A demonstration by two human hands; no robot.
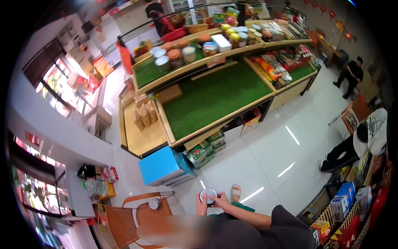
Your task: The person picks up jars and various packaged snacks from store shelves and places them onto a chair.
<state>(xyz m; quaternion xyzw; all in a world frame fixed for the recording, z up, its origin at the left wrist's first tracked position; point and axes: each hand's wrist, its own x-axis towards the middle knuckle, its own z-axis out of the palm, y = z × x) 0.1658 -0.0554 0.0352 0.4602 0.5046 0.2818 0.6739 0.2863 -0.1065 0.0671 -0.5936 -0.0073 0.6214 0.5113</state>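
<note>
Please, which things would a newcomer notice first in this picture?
Probably the display stand lined with bright green, wide across the middle. Next, the bright blue box on the floor by its near side. At the bottom centre, the left hand and right hand hold a small round object.

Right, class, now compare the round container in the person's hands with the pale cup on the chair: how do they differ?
The round container is gripped by the left hand and right hand, while the pale cup rests unheld on the woven chair. The container shows a dark side below its light rim; the cup looks light all over. Both are small and roundish.
</note>
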